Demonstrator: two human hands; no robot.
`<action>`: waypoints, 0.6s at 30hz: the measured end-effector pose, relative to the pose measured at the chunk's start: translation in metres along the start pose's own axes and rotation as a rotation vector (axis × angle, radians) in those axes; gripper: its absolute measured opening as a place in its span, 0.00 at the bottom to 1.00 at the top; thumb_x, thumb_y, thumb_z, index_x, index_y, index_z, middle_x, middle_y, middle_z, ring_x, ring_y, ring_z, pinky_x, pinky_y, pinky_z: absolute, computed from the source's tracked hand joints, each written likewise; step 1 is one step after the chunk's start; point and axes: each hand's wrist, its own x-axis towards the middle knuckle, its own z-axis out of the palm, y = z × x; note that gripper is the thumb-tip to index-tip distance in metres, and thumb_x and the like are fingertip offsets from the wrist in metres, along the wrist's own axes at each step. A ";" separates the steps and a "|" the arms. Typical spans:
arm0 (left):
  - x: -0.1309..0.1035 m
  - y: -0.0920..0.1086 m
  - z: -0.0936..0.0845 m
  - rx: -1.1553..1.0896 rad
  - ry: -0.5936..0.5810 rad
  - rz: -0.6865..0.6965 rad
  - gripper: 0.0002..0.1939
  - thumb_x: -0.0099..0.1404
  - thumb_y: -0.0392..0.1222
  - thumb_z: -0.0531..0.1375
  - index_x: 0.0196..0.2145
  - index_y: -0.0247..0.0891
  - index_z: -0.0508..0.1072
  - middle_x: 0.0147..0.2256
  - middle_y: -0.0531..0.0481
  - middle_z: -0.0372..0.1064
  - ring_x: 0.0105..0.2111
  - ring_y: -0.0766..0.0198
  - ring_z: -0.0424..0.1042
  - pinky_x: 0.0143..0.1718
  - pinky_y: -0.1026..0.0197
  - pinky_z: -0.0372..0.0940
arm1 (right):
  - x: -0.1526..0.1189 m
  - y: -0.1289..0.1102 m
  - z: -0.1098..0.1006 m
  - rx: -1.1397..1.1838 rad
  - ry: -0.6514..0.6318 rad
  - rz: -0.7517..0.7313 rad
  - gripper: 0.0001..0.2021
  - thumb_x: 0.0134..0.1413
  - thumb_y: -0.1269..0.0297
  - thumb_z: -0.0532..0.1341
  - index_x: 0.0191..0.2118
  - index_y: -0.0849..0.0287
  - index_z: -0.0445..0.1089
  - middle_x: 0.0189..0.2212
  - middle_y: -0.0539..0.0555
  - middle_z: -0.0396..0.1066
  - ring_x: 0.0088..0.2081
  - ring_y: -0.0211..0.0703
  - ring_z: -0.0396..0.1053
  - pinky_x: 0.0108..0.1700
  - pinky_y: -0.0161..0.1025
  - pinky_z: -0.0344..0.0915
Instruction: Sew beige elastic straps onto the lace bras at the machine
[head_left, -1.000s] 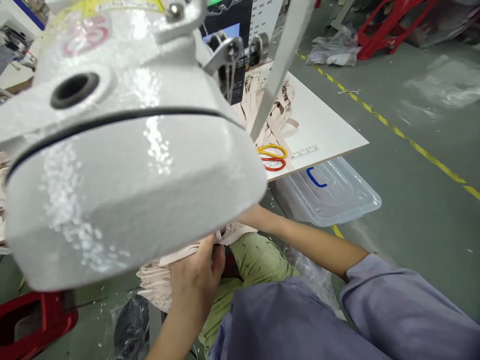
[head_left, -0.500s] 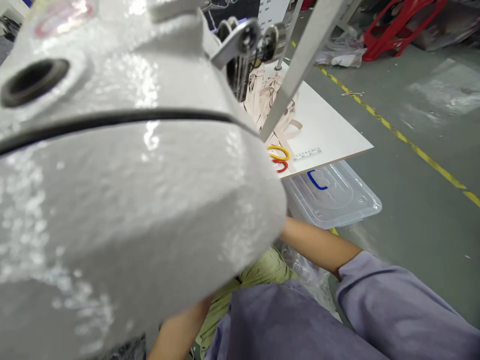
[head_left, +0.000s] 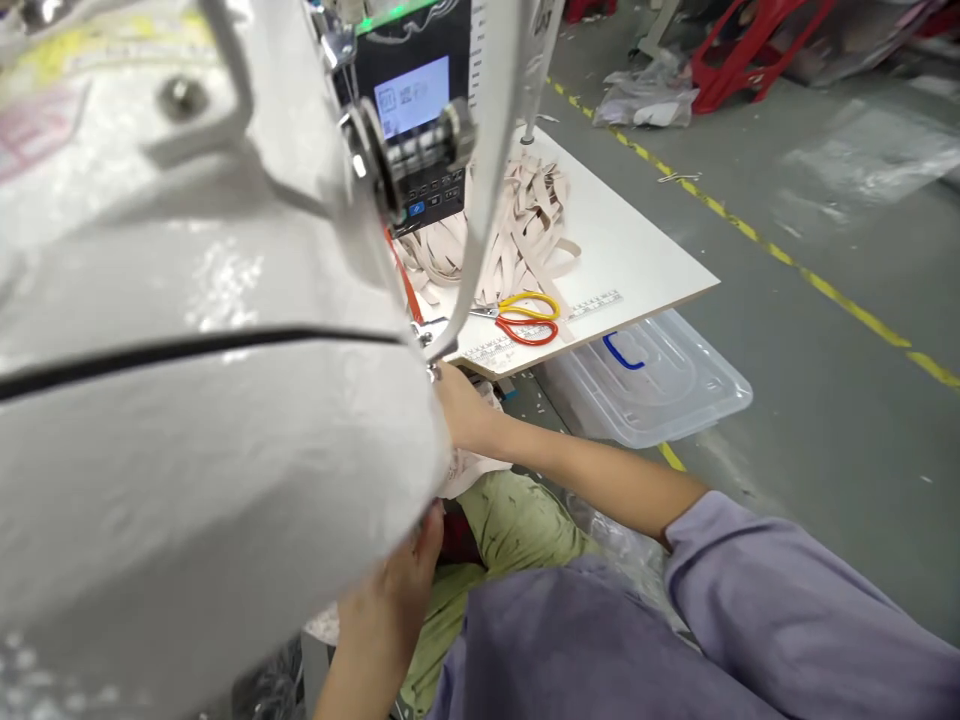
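The white head of a sewing machine (head_left: pixel 225 470) fills the left side and blocks much of the work. My right hand (head_left: pixel 466 408) reaches in at the machine's needle end, its fingers out of sight behind the casing. Below that hand, a piece of pale pink fabric (head_left: pixel 474 472) hangs over my lap, touching or very near the wrist. Lower down, my left hand (head_left: pixel 411 568) is by the underside of the machine head. Its thumb side shows, but the other fingers are covered, so any grip is hidden.
On the white tabletop (head_left: pixel 637 255) lie a heap of beige strips (head_left: pixel 525 225), scissors with yellow and red handles (head_left: pixel 529 318) and a clear ruler (head_left: pixel 596 303). A control screen (head_left: pixel 412 95) stands behind. Under the table edge is a lidded plastic box (head_left: pixel 667 385); a red stool (head_left: pixel 739 55) stands beyond.
My view has shifted, so the machine head sits further left and lower. My right hand, the pale fabric, the whole scissors and the control screen now show; more of my left hand is visible.
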 end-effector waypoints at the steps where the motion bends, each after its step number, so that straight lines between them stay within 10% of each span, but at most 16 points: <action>1: 0.001 0.002 0.000 0.020 0.001 -0.005 0.29 0.68 0.42 0.59 0.65 0.41 0.62 0.29 0.47 0.77 0.28 0.55 0.77 0.33 0.57 0.70 | 0.000 0.002 0.001 0.012 0.041 -0.005 0.15 0.55 0.70 0.56 0.49 0.56 0.66 0.46 0.58 0.68 0.45 0.50 0.67 0.44 0.43 0.65; 18: 0.000 0.009 0.004 0.039 -0.010 -0.050 0.30 0.66 0.43 0.60 0.64 0.38 0.63 0.40 0.39 0.78 0.42 0.48 0.77 0.43 0.53 0.69 | -0.016 0.013 0.001 0.298 0.249 0.004 0.14 0.58 0.64 0.61 0.50 0.57 0.67 0.44 0.52 0.66 0.29 0.33 0.61 0.37 0.36 0.64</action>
